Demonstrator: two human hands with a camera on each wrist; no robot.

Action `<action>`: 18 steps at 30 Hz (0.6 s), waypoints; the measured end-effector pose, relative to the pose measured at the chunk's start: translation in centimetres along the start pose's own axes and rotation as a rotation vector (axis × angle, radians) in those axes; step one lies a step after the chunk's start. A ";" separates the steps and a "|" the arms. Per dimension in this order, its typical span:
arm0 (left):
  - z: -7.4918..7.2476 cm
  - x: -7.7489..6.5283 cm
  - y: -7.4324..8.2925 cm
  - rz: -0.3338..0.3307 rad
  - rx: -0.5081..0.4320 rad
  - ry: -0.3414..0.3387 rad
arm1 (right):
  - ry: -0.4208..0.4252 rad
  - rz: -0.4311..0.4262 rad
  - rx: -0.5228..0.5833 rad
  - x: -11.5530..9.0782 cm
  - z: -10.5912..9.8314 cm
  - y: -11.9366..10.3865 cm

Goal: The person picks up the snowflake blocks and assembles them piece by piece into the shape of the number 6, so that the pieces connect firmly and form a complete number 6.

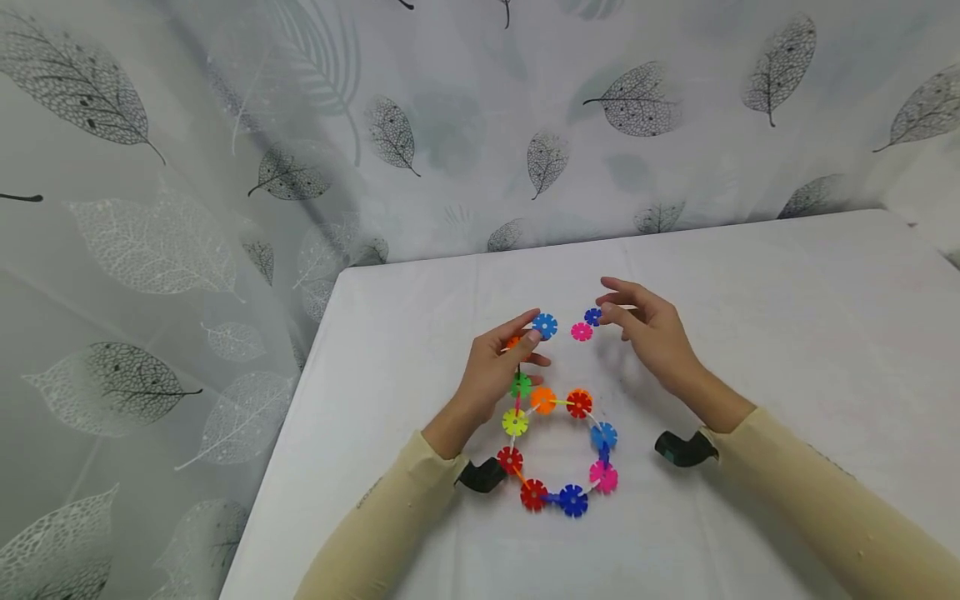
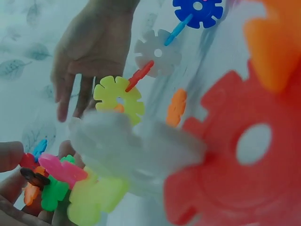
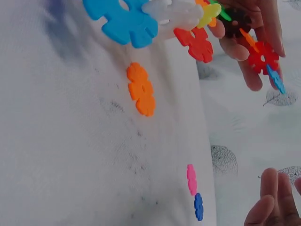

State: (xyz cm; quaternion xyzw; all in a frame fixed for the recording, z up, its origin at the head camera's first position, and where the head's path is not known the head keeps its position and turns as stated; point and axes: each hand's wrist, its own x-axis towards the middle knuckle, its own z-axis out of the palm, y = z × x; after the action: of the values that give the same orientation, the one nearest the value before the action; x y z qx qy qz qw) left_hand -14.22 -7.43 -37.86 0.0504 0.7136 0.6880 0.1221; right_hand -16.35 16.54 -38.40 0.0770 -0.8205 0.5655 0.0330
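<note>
My left hand (image 1: 497, 358) pinches one end of a chain of colourful notched plastic discs, near a light blue disc (image 1: 545, 326). A black disc (image 3: 236, 23) and a red disc (image 3: 263, 57) show against its fingers in the right wrist view. From that hand the chain of discs (image 1: 533, 495) loops round toward the person. My right hand (image 1: 651, 329) is held over the far part of the table, fingers loosely spread and holding nothing. Close by its fingertips are a pink disc (image 1: 582, 332) and a dark blue disc (image 1: 593, 317), apart from the hand in the right wrist view.
The table (image 1: 360, 400) has a white cover, and a leaf-patterned curtain (image 1: 465, 125) hangs behind and to the left. An orange disc (image 3: 141, 89) shows apart from the chain in the right wrist view. Dark wrist mounts (image 1: 684, 449) stick out from the sleeves.
</note>
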 end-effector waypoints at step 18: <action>-2.4 0.6 0.0 -0.001 0.003 0.079 | -0.025 0.121 -0.113 -0.1 -0.5 1.6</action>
State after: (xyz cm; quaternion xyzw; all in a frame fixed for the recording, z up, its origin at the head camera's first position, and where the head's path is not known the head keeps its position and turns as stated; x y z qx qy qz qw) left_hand -15.42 -9.56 -37.84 0.0229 0.7190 0.6883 0.0940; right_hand -16.52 17.51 -39.69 0.0325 -0.8547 0.5181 -0.0070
